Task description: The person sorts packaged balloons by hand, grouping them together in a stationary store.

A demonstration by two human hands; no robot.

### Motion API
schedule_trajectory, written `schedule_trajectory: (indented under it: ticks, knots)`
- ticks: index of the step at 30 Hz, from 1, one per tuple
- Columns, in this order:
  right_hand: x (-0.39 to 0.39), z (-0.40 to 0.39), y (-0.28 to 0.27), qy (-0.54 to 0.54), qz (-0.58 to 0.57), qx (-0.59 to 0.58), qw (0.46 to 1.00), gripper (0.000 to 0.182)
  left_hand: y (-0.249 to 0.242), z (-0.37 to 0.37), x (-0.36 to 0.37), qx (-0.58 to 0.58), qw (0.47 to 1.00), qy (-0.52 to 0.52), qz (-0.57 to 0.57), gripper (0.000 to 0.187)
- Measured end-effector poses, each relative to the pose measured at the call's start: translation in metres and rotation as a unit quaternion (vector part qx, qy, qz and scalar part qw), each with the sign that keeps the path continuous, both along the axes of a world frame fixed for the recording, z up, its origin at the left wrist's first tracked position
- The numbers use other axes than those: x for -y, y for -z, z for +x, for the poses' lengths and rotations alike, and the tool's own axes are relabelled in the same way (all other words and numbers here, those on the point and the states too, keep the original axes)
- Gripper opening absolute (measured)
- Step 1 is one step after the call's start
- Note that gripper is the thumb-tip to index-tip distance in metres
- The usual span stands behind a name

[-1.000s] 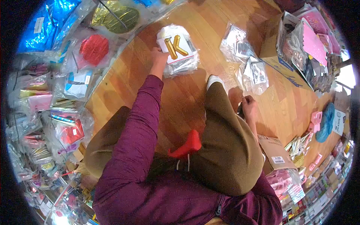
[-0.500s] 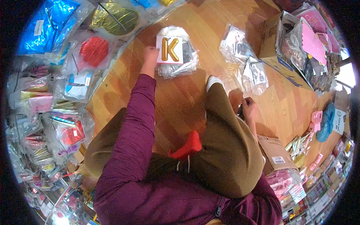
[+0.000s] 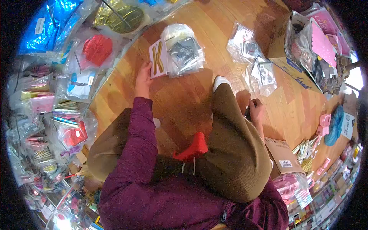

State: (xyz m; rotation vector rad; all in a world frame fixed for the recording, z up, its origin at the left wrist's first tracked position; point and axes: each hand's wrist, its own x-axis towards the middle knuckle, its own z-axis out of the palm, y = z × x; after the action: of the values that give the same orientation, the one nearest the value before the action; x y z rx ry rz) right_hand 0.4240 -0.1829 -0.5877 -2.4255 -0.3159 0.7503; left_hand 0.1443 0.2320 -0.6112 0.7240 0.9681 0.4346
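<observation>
My left hand grips the left edge of a white card with a gold letter K on it. The card is tilted and held just left of a pile of clear plastic packets on the wooden floor. My right hand is closed beside my right knee, around a small dark object that is mostly hidden. More clear packets with dark and silver contents lie on the floor ahead of it. A red object rests in my lap.
Bagged goods, among them a blue foil package and a red one, line the left side. An open cardboard box with pink items stands at the upper right. Another carton is by my right knee.
My left hand has drawn the card left and slightly down, off the packet pile, and the card has turned at an angle. My right hand has barely moved.
</observation>
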Motion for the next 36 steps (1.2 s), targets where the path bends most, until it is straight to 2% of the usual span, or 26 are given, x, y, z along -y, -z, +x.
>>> schedule_trajectory:
  ticks: [2,4,8,10,13,14,16,17,19,21,23,24,25,27,28,29,30,31,32,33,34,35,36]
  knots:
    - [0.005,0.0,0.011,-0.003,0.005,0.004,1.0,0.02,-0.01,-0.012,0.016,-0.001,1.0,-0.016,0.017,0.021]
    - [0.005,0.0,0.017,-0.001,0.017,0.006,1.0,0.019,-0.01,-0.024,0.025,-0.049,0.99,-0.131,-0.035,0.01]
    - [-0.006,-0.003,-0.001,-0.008,0.032,-0.007,0.999,0.018,0.013,-0.052,0.033,-0.005,0.992,-0.124,-0.035,0.01]
    - [-0.015,-0.006,-0.016,-0.01,0.018,-0.014,1.0,0.018,0.032,-0.063,0.038,-0.03,0.974,-0.222,-0.04,0.015]
    - [-0.009,-0.004,-0.001,-0.03,0.025,0.027,0.999,0.02,0.005,-0.063,0.059,-0.073,0.973,-0.215,-0.035,0.021]
    - [-0.014,-0.005,-0.009,-0.031,0.026,0.029,0.999,0.02,0.023,-0.072,0.058,-0.07,0.973,-0.215,-0.035,0.021]
    - [-0.023,-0.009,-0.025,-0.02,0.003,0.035,0.999,0.022,0.06,-0.092,0.058,-0.057,0.953,-0.289,-0.07,0.025]
    - [-0.018,-0.011,-0.023,-0.015,0.005,0.045,0.999,0.022,0.054,-0.091,0.063,-0.047,0.955,-0.284,-0.071,0.025]
    - [-0.019,-0.006,-0.013,-0.003,0.038,0.067,0.997,0.024,0.05,-0.089,0.077,-0.105,0.956,-0.273,-0.033,0.026]
    - [-0.019,-0.004,-0.023,-0.018,0.065,0.059,0.996,0.025,0.049,-0.089,0.082,-0.091,0.949,-0.296,-0.048,0.029]
    - [-0.014,-0.005,-0.016,0.033,0.102,0.006,0.994,0.026,0.04,-0.092,0.091,-0.087,0.953,-0.282,-0.061,0.027]
    - [-0.013,-0.007,-0.016,0.034,0.085,0.026,0.995,0.025,0.031,-0.092,0.1,-0.09,0.96,-0.264,-0.035,0.024]
    - [-0.015,-0.011,-0.025,0.019,0.091,0.029,0.995,0.025,0.034,-0.09,0.098,-0.116,0.956,-0.263,-0.056,0.038]
    - [-0.008,-0.021,-0.049,-0.016,0.152,0.044,0.987,0.023,0.03,-0.088,0.101,-0.092,0.954,-0.278,-0.061,0.037]
    - [0.001,-0.021,-0.036,-0.011,0.227,0.052,0.972,0.021,0.028,-0.087,0.102,-0.085,0.952,-0.286,-0.062,0.037]
    - [0.009,-0.02,-0.022,-0.02,0.228,0.056,0.972,0.021,0.028,-0.087,0.106,-0.072,0.946,-0.308,-0.066,0.02]
    - [0.02,-0.02,-0.01,0.019,0.252,0.032,0.967,0.022,0.028,-0.09,0.113,-0.062,0.94,-0.328,-0.072,0.003]
    - [0.026,-0.024,-0.016,0.06,0.275,0.008,0.96,0.022,0.037,-0.097,0.12,-0.06,0.938,-0.332,-0.076,0.003]
    - [0.03,-0.03,-0.021,0.117,0.312,-0.051,0.941,0.023,0.044,-0.102,0.12,-0.049,0.944,-0.317,-0.078,0.014]
    - [0.033,-0.029,-0.022,0.116,0.317,-0.047,0.94,0.023,0.06,-0.107,0.115,-0.037,0.95,-0.3,-0.078,0.025]
    - [0.039,-0.03,-0.024,0.086,0.236,0.009,0.968,0.024,0.088,-0.115,0.104,-0.034,0.961,-0.267,-0.068,0.016]
    - [0.047,-0.031,-0.02,0.06,0.148,0.063,0.985,0.024,0.09,-0.116,0.098,-0.035,0.963,-0.257,-0.067,0.016]
    - [0.061,-0.023,0.005,0.085,0.119,0.066,0.987,0.025,0.092,-0.111,0.093,-0.02,0.972,-0.233,-0.024,0.012]
